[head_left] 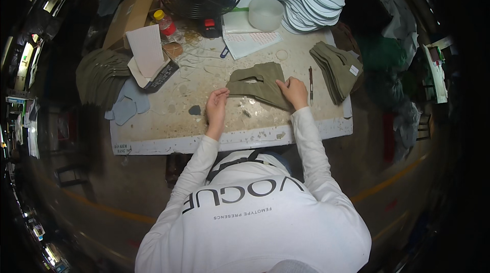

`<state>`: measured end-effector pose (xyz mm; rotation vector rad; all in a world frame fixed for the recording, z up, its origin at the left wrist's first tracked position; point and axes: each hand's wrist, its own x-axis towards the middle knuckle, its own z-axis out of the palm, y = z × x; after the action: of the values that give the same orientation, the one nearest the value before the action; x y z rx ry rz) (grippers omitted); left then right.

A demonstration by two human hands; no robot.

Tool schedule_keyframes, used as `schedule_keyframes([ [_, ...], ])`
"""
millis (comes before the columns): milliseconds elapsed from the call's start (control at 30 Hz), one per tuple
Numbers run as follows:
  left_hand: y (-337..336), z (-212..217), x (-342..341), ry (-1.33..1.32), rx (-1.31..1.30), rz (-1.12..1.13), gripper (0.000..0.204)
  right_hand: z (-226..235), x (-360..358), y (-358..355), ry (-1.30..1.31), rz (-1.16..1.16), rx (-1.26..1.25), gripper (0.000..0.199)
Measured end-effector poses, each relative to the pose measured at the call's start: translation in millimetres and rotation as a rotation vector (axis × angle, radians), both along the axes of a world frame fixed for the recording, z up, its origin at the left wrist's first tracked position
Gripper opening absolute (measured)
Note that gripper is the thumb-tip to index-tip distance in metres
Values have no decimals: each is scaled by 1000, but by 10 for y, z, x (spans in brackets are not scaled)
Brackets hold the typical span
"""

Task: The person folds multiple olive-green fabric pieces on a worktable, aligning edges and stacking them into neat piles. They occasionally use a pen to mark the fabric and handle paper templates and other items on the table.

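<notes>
Soft olive cloth held between two hands

An olive cloth piece (pixel 270 90) with a long slot cut in it is spread on the table (pixel 168 127), between the left hand (pixel 217 105) and the right hand (pixel 294 92). Its narrow left end is met by the fingertips of the left hand, whose fingers are nearly straight; whether the cloth is pinched there or only touched cannot be told. The right edge appears to be gripped between the thumb and bent fingers of the right hand.

The piece is judged to be light and limp, with a little body, since its layers seem to lie fairly flat and only a gentle bend is shown. Little slipping would be expected. The narrow strips around the slot are probably the weakest part and could be stretched if pulled; a hold is better taken on the broad right side, with the left end merely steadied.

Just beyond the right hand, a pen (pixel 311 85) is seen, and past it a stack of olive cloth (pixel 332 71). A dark scrap (pixel 194 110) is found just left of the left hand.
</notes>
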<state>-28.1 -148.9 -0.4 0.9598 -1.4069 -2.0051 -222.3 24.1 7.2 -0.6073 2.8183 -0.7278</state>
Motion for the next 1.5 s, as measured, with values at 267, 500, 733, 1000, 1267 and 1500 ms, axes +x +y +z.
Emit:
schedule_keyframes([
  [267, 17, -56, 55, -50, 10, -59, 18, 9, -30, 150, -78, 3, -104, 40],
  [500, -665, 157, 430, -57, -66, 86, 18, 61, 324, 122, 84, 336, -39, 110],
  [733, -2337, 775, 1695, 14, -517, 737, 17, 76, 261, 57, 12, 421, -53, 118],
  [1000, -3471, 1272, 2532, -515, -603, 811, 24, 1146, 338, -1129, 144, 717, -379, 46],
  [1267, -3475, 1653, 2372, -243, -415, 748, 22, 1879, 1546, -3781, 267, 1408, -831, 20],
  [1500, -3593, 1854, 2375, -28, -353, 710, 25, 1786, 2520, -5103, 424, 1482, -678, 40],
])
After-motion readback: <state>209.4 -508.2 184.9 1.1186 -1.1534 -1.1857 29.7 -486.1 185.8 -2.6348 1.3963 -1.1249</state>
